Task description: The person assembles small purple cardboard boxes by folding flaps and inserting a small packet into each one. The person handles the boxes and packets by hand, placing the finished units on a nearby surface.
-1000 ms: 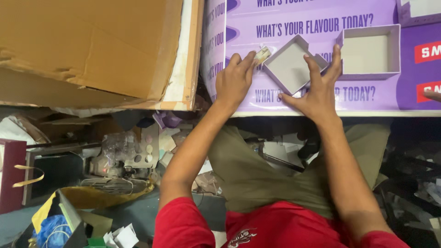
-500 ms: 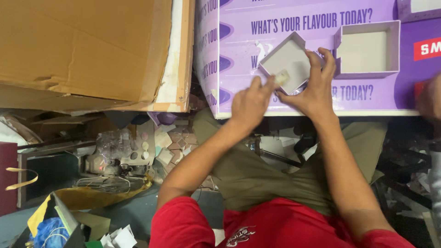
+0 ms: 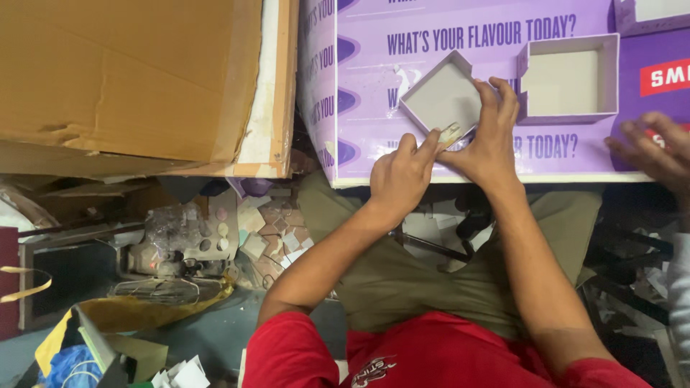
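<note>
While both hands (image 3: 445,162) press it, a grey tray (image 3: 442,97) lies on purple board (image 3: 366,108).

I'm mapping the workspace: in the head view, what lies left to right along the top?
Brown cardboard sheet → purple board → tilted small tray → right hand → square tray → another person's hand.

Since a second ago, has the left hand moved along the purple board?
Yes. The left hand has slid from the upper left of the small grey tray to its lower corner, beside the right hand, near the purple board's bottom edge.
</note>
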